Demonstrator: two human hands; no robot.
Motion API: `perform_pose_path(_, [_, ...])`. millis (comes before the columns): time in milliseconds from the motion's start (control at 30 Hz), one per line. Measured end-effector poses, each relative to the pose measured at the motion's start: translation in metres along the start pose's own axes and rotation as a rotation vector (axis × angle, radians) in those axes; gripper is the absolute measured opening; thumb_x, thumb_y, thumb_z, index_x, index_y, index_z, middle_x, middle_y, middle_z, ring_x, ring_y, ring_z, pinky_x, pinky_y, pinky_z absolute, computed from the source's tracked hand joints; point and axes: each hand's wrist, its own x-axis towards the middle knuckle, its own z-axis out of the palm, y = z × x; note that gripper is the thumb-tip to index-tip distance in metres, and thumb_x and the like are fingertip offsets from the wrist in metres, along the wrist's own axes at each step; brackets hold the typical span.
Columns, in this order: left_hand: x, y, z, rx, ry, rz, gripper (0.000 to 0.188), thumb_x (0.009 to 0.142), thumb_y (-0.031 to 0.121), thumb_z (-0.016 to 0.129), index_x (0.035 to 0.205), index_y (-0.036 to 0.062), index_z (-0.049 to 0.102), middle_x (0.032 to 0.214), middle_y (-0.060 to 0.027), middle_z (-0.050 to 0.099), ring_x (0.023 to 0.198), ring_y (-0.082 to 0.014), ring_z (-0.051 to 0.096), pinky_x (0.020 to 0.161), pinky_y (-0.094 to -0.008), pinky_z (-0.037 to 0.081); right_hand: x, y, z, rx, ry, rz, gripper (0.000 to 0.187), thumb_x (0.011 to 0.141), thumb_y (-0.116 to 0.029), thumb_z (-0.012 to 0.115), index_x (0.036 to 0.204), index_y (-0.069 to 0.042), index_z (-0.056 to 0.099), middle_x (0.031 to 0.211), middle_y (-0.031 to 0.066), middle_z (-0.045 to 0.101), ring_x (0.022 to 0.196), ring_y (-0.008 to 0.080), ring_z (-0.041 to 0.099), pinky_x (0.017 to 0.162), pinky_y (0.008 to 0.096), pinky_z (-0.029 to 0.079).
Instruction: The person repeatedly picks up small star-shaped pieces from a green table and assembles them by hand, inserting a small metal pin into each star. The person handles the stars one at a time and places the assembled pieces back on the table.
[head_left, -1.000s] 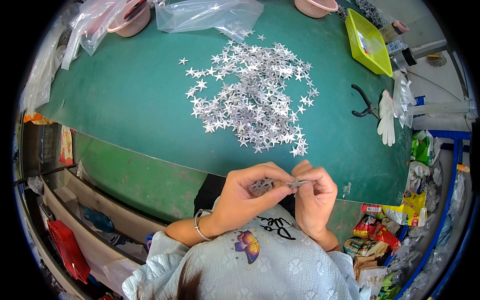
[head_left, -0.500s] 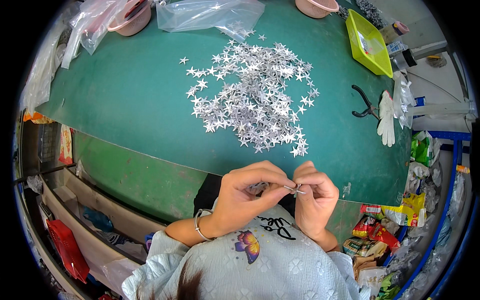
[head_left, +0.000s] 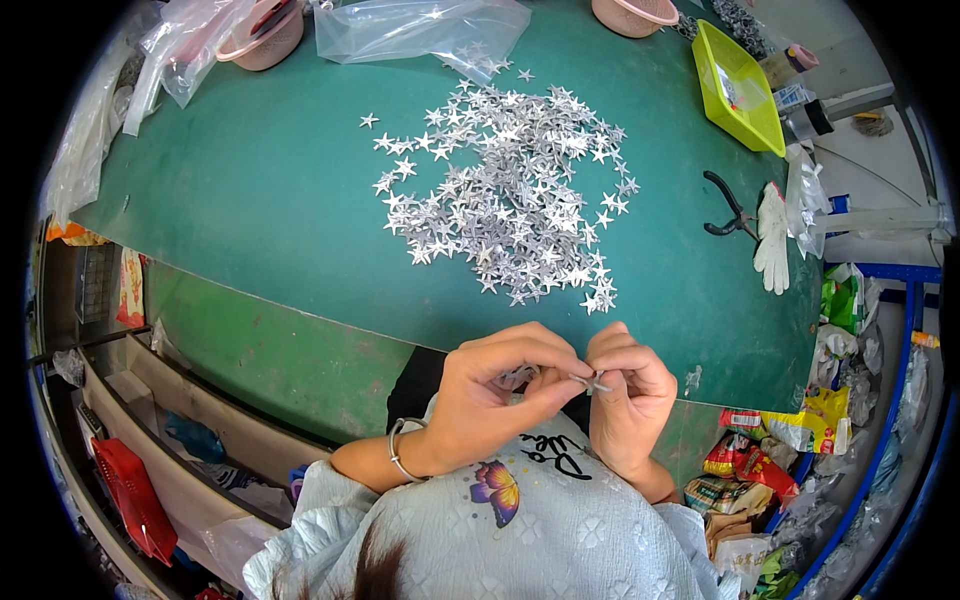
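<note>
Near the table's front edge, both my hands meet fingertip to fingertip. A small silvery star piece (head_left: 597,383) is pinched between them. My left hand (head_left: 505,385), with a bracelet on its wrist, is closed, thumb and forefinger on one side of the piece. More silvery bits show inside its curled fingers, partly hidden. My right hand (head_left: 632,395) is closed too, its thumb and fingers gripping the other side. Beyond my hands a loose pile of silver star pieces (head_left: 510,190) spreads over the green table (head_left: 260,200).
To the right lie black-handled pliers (head_left: 735,208) and a white glove (head_left: 772,240). A yellow-green basket (head_left: 740,90) stands at the far right. Clear plastic bags (head_left: 420,30) and pink baskets (head_left: 265,45) sit along the back. An open drawer (head_left: 200,410) is at lower left.
The star piece has turned slightly between my fingertips. Both hands stay in nearly the same place, and the pile is unchanged.
</note>
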Motion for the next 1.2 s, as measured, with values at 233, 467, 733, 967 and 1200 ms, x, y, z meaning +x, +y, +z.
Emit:
perform_pose_path(233, [-0.001,-0.004,-0.003,-0.272,0.057,-0.365,0.012,0.086,0.006,0.055,0.090,-0.0039,0.062,0.078,-0.0064,0.062,0.063,-0.0056,0.047,0.055,-0.0190,0.037,-0.002,-0.001,0.002,0.164,0.039,0.176,0.005,0.083,0.001,0.057,0.086,0.005,0.058,0.080,0.0097,0.055,0.075,0.0154,0.052,0.067,0.0259,0.044])
perform_pose_path(467, [0.000,-0.009,-0.003,-0.365,0.106,-0.363,0.015,0.088,0.009,0.054,0.090,-0.0036,0.061,0.077,-0.0069,0.061,0.062,-0.0059,0.046,0.053,-0.0182,0.035,-0.001,-0.001,0.000,0.168,0.013,0.218,0.010,0.082,0.007,0.055,0.091,0.006,0.058,0.083,0.0104,0.056,0.076,0.0152,0.054,0.070,0.0257,0.045])
perform_pose_path(733, [0.004,-0.010,-0.005,-0.567,0.089,-0.490,0.018,0.089,0.015,0.053,0.090,-0.0015,0.060,0.075,-0.0050,0.057,0.062,-0.0074,0.043,0.054,-0.0203,0.032,0.000,0.001,-0.003,0.136,0.005,0.218,0.013,0.081,0.009,0.055,0.093,0.007,0.058,0.085,0.0097,0.056,0.079,0.0148,0.054,0.072,0.0258,0.044])
perform_pose_path(967, [0.004,-0.010,-0.005,-0.615,0.080,-0.496,0.019,0.089,0.016,0.052,0.089,-0.0015,0.061,0.074,-0.0046,0.057,0.061,-0.0074,0.042,0.053,-0.0208,0.032,0.001,0.001,-0.001,0.122,0.012,0.218,0.016,0.079,0.011,0.056,0.094,0.006,0.059,0.085,0.0095,0.058,0.080,0.0140,0.054,0.073,0.0251,0.042])
perform_pose_path(1200, [0.004,-0.010,-0.005,-0.569,0.047,-0.531,0.020,0.089,0.016,0.052,0.089,-0.0015,0.061,0.073,-0.0051,0.056,0.061,-0.0074,0.041,0.053,-0.0210,0.031,0.003,0.001,-0.003,0.079,0.027,0.196,0.010,0.081,0.008,0.056,0.090,0.005,0.057,0.084,0.0091,0.058,0.079,0.0135,0.052,0.072,0.0249,0.041])
